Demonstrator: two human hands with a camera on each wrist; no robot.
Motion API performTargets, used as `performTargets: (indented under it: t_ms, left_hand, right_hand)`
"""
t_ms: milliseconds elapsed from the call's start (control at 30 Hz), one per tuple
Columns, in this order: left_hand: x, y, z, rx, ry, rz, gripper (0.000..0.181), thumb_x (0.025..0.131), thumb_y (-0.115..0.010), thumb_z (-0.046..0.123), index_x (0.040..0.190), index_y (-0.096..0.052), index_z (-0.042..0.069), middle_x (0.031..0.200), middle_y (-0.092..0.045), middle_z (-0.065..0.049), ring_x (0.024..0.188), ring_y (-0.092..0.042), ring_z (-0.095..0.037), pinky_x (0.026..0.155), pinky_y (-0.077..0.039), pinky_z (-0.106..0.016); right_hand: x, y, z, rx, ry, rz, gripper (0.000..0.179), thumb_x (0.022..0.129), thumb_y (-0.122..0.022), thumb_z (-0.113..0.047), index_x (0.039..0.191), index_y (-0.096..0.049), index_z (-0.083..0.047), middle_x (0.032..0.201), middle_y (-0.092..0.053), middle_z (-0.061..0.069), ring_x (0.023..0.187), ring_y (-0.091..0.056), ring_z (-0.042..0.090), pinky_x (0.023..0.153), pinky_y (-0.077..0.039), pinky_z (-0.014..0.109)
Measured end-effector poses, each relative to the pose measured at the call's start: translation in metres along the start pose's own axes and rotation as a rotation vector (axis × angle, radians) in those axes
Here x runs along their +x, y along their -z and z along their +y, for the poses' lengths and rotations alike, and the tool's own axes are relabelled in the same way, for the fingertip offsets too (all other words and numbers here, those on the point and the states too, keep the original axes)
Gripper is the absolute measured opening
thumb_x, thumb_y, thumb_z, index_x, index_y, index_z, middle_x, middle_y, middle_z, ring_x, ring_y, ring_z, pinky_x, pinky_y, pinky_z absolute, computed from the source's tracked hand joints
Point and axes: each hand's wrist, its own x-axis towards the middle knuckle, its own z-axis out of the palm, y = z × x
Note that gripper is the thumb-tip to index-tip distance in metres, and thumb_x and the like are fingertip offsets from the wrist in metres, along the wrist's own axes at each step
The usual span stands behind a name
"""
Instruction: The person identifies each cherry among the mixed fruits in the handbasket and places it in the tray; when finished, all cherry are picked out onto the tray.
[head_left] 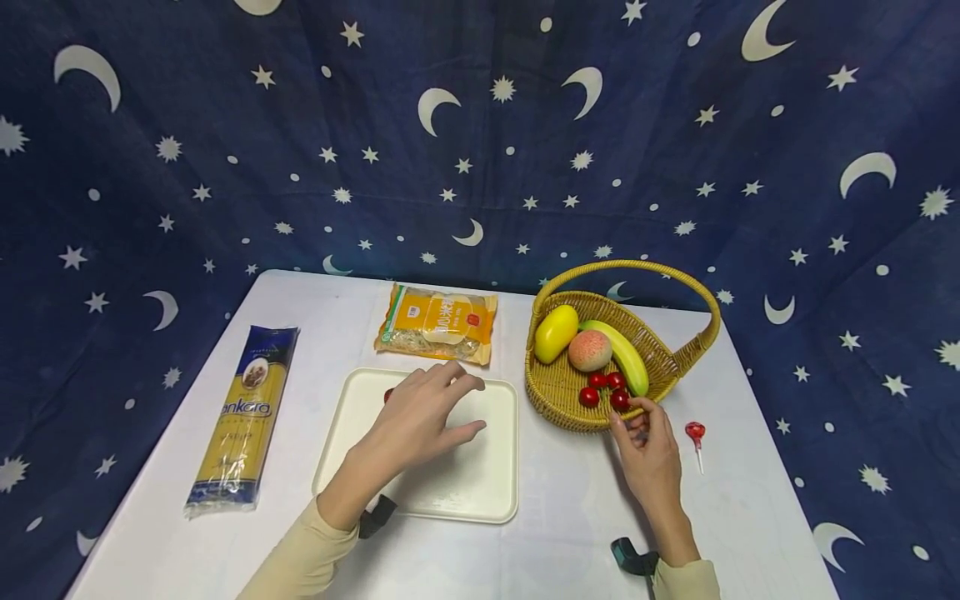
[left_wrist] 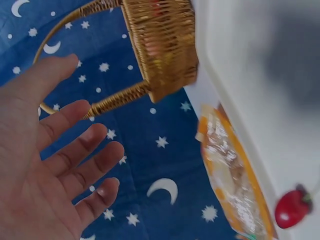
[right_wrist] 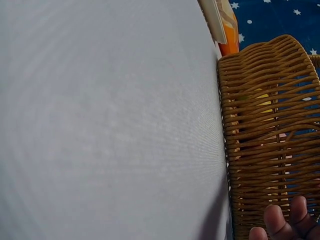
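Observation:
My left hand [head_left: 423, 412] hovers above a cream tray [head_left: 487, 492], fingers spread and relaxed, holding nothing. Partly behind it, on the tray, lies a small red fruit with a dark green top [left_wrist: 292, 207]. On the right, my right hand [head_left: 648, 450] is at the front rim of a wicker basket [head_left: 555, 408]. Its thumb and index fingertip sit right by a dark red cherry [head_left: 620, 400]; I cannot tell whether they pinch the cherry or the rim. Other fingertips [right_wrist: 275, 220] show outside the woven wall. Inside the basket are more cherries [head_left: 589, 397], a peach [head_left: 590, 351], a banana [head_left: 622, 354] and a yellow mango-like fruit [head_left: 557, 333].
A blue-and-yellow pasta packet [head_left: 243, 417] lies left of the tray. Behind the tray is an orange-edged food bag [head_left: 438, 323]. A red lollipop [head_left: 695, 432] lies right of my right hand. The basket's tall handle [head_left: 622, 265] arches over it. A star-patterned cloth [head_left: 480, 150] hangs behind the table.

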Motion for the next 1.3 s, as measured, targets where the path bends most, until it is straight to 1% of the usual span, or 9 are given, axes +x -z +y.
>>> performTargets:
  t_ms: [233,400,600,700,833,967,1067,1200,1300]
  left_hand:
    - [0.032,0.001,0.013,-0.046,-0.092,0.004,0.036,0.092,-0.082,0.041,0.123,-0.072,0.024,0.113,-0.068,0.003,0.093,-0.068,-0.018,0.081,-0.058,-0.035]
    - [0.058,-0.002,0.024,-0.067,-0.164,-0.017,0.031,0.095,-0.079,0.038,0.121,-0.073,0.023,0.108,-0.069,0.004,0.088,-0.065,-0.014,0.077,-0.056,-0.033]
    - [0.090,-0.009,0.041,-0.057,-0.233,-0.095,0.033,0.098,-0.075,0.041,0.126,-0.072,0.024,0.113,-0.069,0.004,0.094,-0.064,-0.013,0.080,-0.055,-0.031]
    - [0.102,-0.013,0.047,-0.038,-0.259,-0.129,0.034,0.099,-0.074,0.042,0.128,-0.072,0.024,0.113,-0.070,0.004,0.094,-0.066,-0.013,0.082,-0.056,-0.031]
    - [0.116,-0.020,0.053,-0.050,-0.286,-0.175,0.032,0.099,-0.073,0.041,0.127,-0.072,0.025,0.114,-0.071,0.005,0.095,-0.067,-0.012,0.085,-0.058,-0.032]
    - [0.133,-0.028,0.055,-0.080,-0.313,-0.228,0.026,0.100,-0.073,0.036,0.123,-0.074,0.025,0.118,-0.073,0.006,0.093,-0.070,-0.011,0.079,-0.059,-0.032]
    - [0.145,-0.037,0.057,-0.082,-0.314,-0.288,0.021,0.099,-0.073,0.033,0.119,-0.075,0.025,0.116,-0.073,0.008,0.087,-0.068,-0.010,0.071,-0.057,-0.029]
    - [0.161,-0.048,0.064,-0.043,-0.327,-0.365,0.021,0.099,-0.074,0.034,0.119,-0.074,0.027,0.116,-0.070,0.010,0.083,-0.062,-0.007,0.068,-0.053,-0.025]
    - [0.171,-0.054,0.071,0.006,-0.364,-0.421,0.027,0.100,-0.073,0.035,0.125,-0.073,0.025,0.118,-0.069,0.009,0.088,-0.063,-0.006,0.071,-0.055,-0.025]
  right_hand:
    - [0.000,0.000,0.002,0.012,0.016,0.008,0.042,0.098,-0.077,-0.022,0.132,-0.060,-0.005,0.096,-0.060,0.008,0.078,-0.051,0.008,0.066,-0.038,0.007]
    - [0.003,0.002,0.002,0.032,0.037,0.013,0.041,0.097,-0.078,-0.020,0.131,-0.060,-0.005,0.094,-0.060,0.008,0.076,-0.051,0.007,0.066,-0.038,0.008]
    - [0.001,0.002,-0.001,0.025,0.035,0.007,0.041,0.098,-0.077,-0.021,0.132,-0.060,-0.005,0.096,-0.060,0.008,0.078,-0.049,0.003,0.066,-0.039,0.008]
    - [0.000,0.001,-0.001,0.015,0.030,0.004,0.041,0.098,-0.077,-0.021,0.132,-0.060,-0.005,0.097,-0.059,0.008,0.078,-0.049,0.002,0.067,-0.038,0.008]
    - [0.000,0.001,0.000,0.006,0.037,0.013,0.041,0.099,-0.076,-0.021,0.132,-0.060,-0.004,0.096,-0.059,0.007,0.077,-0.048,0.003,0.066,-0.038,0.009]
    - [0.000,0.002,0.000,0.008,0.039,0.015,0.041,0.099,-0.076,-0.022,0.133,-0.060,-0.005,0.096,-0.059,0.008,0.078,-0.049,0.004,0.067,-0.038,0.009]
    - [-0.001,0.002,0.000,0.003,0.033,0.006,0.040,0.100,-0.075,-0.023,0.133,-0.060,-0.006,0.097,-0.059,0.007,0.079,-0.050,0.004,0.067,-0.038,0.009]
    - [-0.002,0.001,0.000,0.001,0.029,0.006,0.039,0.100,-0.075,-0.023,0.133,-0.060,-0.007,0.097,-0.060,0.007,0.080,-0.050,0.004,0.068,-0.038,0.009]
    - [-0.003,0.000,-0.001,0.005,0.027,0.008,0.039,0.100,-0.074,-0.022,0.133,-0.059,-0.007,0.099,-0.060,0.007,0.081,-0.050,0.005,0.068,-0.039,0.008]
